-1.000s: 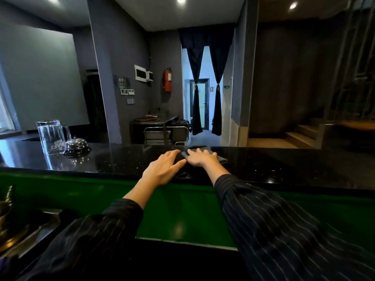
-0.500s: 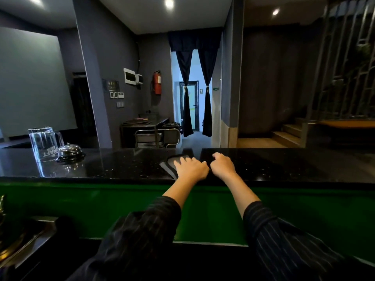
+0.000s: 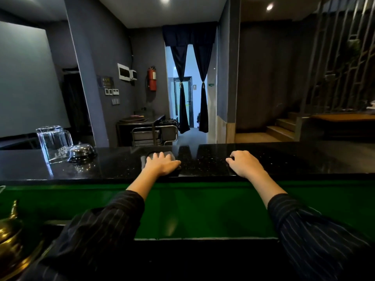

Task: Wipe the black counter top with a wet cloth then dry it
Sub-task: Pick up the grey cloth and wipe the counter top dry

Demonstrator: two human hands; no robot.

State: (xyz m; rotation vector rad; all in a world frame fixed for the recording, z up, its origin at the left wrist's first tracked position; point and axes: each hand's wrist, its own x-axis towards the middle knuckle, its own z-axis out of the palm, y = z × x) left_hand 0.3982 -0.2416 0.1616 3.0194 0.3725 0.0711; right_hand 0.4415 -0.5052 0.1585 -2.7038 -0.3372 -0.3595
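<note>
The black speckled counter top runs across the view in front of me. A dark grey cloth lies on it near the middle. My left hand presses flat on the cloth with straight fingers, covering most of it. My right hand rests on the bare counter to the right of the cloth, well apart from it. Its fingers are loosely curled and hold nothing.
An upturned clear glass pitcher and a metal call bell stand on the counter at the left. Below the counter edge is a green panel. A brass vessel sits at the lower left.
The cloth went from under my right hand to under my left hand and slid left along the counter. My right hand moved off to the right.
</note>
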